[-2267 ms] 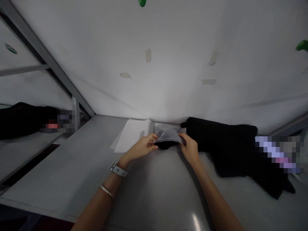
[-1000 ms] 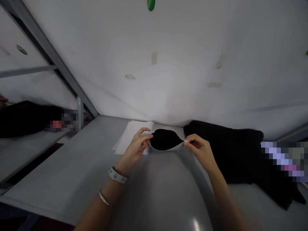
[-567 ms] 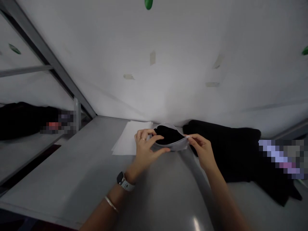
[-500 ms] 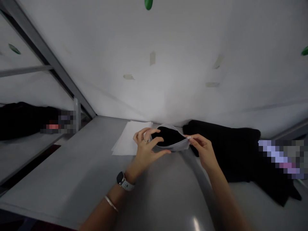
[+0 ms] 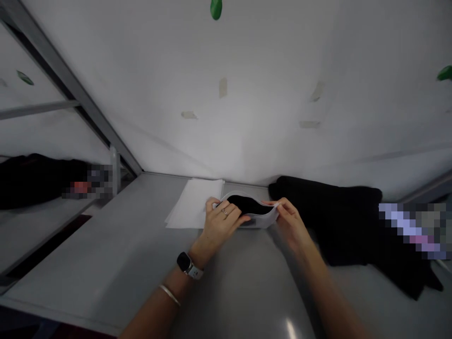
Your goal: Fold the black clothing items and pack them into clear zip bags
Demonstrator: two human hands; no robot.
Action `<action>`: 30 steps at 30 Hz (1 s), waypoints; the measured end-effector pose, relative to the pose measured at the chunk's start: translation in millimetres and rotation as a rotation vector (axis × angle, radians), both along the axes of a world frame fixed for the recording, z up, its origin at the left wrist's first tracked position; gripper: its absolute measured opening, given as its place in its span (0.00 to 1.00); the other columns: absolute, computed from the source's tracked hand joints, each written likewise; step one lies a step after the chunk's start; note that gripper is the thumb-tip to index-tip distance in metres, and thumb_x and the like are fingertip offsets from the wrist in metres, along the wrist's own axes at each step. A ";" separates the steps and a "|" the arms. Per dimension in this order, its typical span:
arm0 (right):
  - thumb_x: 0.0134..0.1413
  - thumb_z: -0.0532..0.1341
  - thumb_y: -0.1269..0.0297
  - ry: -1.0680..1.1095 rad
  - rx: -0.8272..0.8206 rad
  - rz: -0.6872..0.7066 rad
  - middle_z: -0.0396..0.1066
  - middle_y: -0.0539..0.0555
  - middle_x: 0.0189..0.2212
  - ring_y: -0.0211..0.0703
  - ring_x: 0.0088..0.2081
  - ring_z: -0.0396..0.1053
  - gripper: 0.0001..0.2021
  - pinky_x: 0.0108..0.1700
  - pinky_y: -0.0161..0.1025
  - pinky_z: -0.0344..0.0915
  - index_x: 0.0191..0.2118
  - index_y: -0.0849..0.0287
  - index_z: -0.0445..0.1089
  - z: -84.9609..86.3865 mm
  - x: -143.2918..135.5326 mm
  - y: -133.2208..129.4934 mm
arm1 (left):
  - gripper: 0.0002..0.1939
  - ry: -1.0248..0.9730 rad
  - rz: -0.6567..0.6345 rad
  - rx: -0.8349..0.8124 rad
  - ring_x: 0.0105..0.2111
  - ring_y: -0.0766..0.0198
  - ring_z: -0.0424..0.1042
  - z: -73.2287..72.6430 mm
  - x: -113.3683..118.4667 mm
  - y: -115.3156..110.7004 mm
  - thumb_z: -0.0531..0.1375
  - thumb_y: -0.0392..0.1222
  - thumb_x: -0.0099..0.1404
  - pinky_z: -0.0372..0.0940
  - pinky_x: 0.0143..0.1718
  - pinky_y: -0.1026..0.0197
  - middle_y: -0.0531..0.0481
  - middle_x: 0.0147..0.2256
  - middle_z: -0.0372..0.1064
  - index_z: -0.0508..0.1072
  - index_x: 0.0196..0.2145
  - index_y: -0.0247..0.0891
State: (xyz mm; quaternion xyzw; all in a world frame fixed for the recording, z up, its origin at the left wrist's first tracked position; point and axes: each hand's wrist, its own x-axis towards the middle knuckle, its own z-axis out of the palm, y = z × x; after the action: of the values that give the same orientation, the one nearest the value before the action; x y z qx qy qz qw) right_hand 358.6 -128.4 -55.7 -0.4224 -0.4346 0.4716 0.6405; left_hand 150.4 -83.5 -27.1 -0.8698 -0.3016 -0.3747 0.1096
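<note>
Between my hands is a whitish, translucent zip bag (image 5: 263,220), its mouth gaping upward. Something black, seemingly fabric (image 5: 251,205), shows inside. My left hand (image 5: 221,223) is closed on the bag's left side, fingers curled at the mouth and thumb along the front rim. Some of those fingertips are hidden. The right corner of the mouth is pinched by my right hand (image 5: 291,219) between thumb and fingers. Just left of the bag lies a small stack of white sheets (image 5: 192,207), partly behind my left hand.
Everything rests on a grey tabletop (image 5: 116,249) against a white panel (image 5: 254,141) with tape scraps. Folded black cloth (image 5: 339,221) lies to the right, beside a pixelated item (image 5: 409,230). A grey metal frame post (image 5: 81,99) stands on the left; more black cloth (image 5: 35,181) lies beyond it.
My left hand has gone from spread fingers at the bag's mouth to closed on its left side. The opening has become narrower and sits slightly lower. My right hand keeps its pinch.
</note>
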 end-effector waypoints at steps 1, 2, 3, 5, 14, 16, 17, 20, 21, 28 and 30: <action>0.51 0.62 0.47 -0.001 0.000 0.002 0.77 0.55 0.39 0.48 0.38 0.74 0.15 0.40 0.45 0.67 0.29 0.53 0.64 1.2 -2.1 0.0 | 0.15 0.009 0.040 0.010 0.28 0.64 0.70 1.2 0.9 -1.4 0.55 0.48 0.69 0.51 0.42 0.54 0.54 0.26 0.75 0.70 0.27 0.39; 0.52 0.62 0.48 -0.004 0.001 0.005 0.77 0.54 0.38 0.48 0.38 0.74 0.14 0.39 0.44 0.67 0.30 0.53 0.65 2.7 -4.1 0.1 | 0.13 0.008 0.077 0.023 0.28 0.63 0.69 2.8 2.2 -3.0 0.55 0.47 0.69 0.51 0.41 0.54 0.53 0.26 0.74 0.70 0.29 0.39; 0.52 0.62 0.48 -0.003 0.004 -0.001 0.77 0.54 0.38 0.47 0.38 0.74 0.14 0.38 0.43 0.67 0.31 0.53 0.65 4.2 -5.8 0.2 | 0.11 0.000 0.108 0.036 0.29 0.63 0.69 4.9 4.1 -4.9 0.55 0.45 0.69 0.51 0.40 0.54 0.52 0.27 0.75 0.71 0.31 0.39; 0.51 0.63 0.50 0.019 0.010 -0.029 0.77 0.52 0.38 0.45 0.36 0.73 0.12 0.35 0.40 0.66 0.33 0.52 0.65 7.2 -8.0 0.5 | 0.06 -0.027 0.130 0.061 0.33 0.61 0.70 10.8 9.8 -9.3 0.56 0.40 0.68 0.50 0.40 0.53 0.49 0.34 0.76 0.72 0.37 0.39; 0.47 0.66 0.56 0.038 0.066 -0.108 0.76 0.51 0.39 0.45 0.41 0.73 0.10 0.41 0.43 0.67 0.31 0.52 0.66 9.7 -3.0 2.0 | 0.10 0.060 -0.034 -0.100 0.43 0.59 0.70 37.9 57.5 -11.4 0.53 0.45 0.70 0.47 0.55 0.47 0.49 0.42 0.75 0.73 0.42 0.42; 0.47 0.66 0.57 0.035 0.059 -0.114 0.76 0.52 0.40 0.45 0.41 0.73 0.10 0.41 0.43 0.67 0.31 0.52 0.66 9.3 -2.2 2.8 | 0.12 0.110 -0.024 -0.104 0.40 0.60 0.70 36.6 64.7 -5.0 0.51 0.44 0.71 0.48 0.54 0.47 0.49 0.39 0.75 0.74 0.39 0.41; 0.47 0.66 0.57 0.029 0.054 -0.122 0.76 0.52 0.40 0.46 0.41 0.73 0.09 0.41 0.43 0.67 0.31 0.52 0.66 9.0 -2.0 3.3 | 0.13 0.120 -0.012 -0.098 0.39 0.60 0.70 35.4 67.2 -1.8 0.51 0.43 0.72 0.49 0.53 0.48 0.49 0.37 0.75 0.74 0.37 0.40; 0.50 0.63 0.56 0.032 0.044 -0.152 0.76 0.52 0.40 0.46 0.42 0.73 0.08 0.42 0.44 0.67 0.33 0.52 0.66 8.2 -1.2 4.8 | 0.14 0.141 0.007 -0.074 0.37 0.59 0.70 33.0 72.1 5.5 0.50 0.44 0.72 0.52 0.47 0.50 0.49 0.33 0.75 0.73 0.34 0.39; 0.50 0.63 0.57 0.044 0.039 -0.159 0.76 0.53 0.40 0.46 0.42 0.73 0.08 0.43 0.44 0.67 0.33 0.52 0.67 8.2 -0.6 5.1 | 0.14 0.152 0.002 -0.075 0.37 0.59 0.70 33.2 73.2 6.8 0.50 0.43 0.72 0.52 0.46 0.50 0.49 0.33 0.75 0.73 0.34 0.38; 0.47 0.67 0.60 0.064 0.059 -0.206 0.75 0.52 0.38 0.43 0.42 0.71 0.07 0.49 0.44 0.64 0.31 0.54 0.71 10.3 3.8 4.9 | 0.09 0.187 -0.105 -0.132 0.40 0.58 0.69 40.6 80.5 7.6 0.54 0.40 0.70 0.51 0.48 0.49 0.50 0.38 0.76 0.74 0.42 0.43; 0.47 0.67 0.60 0.077 0.081 -0.228 0.75 0.52 0.40 0.44 0.43 0.71 0.07 0.50 0.45 0.64 0.31 0.54 0.70 10.0 3.5 5.4 | 0.10 0.186 -0.085 -0.135 0.40 0.58 0.69 42.1 81.3 8.0 0.53 0.38 0.69 0.50 0.49 0.47 0.50 0.38 0.76 0.74 0.42 0.43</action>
State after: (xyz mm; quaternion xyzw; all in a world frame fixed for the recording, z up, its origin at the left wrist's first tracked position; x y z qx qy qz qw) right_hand 362.0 -123.1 -45.8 -0.4245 -0.3775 0.3935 0.7228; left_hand 231.6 -75.5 15.0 -0.9182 -0.2777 -0.2755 0.0623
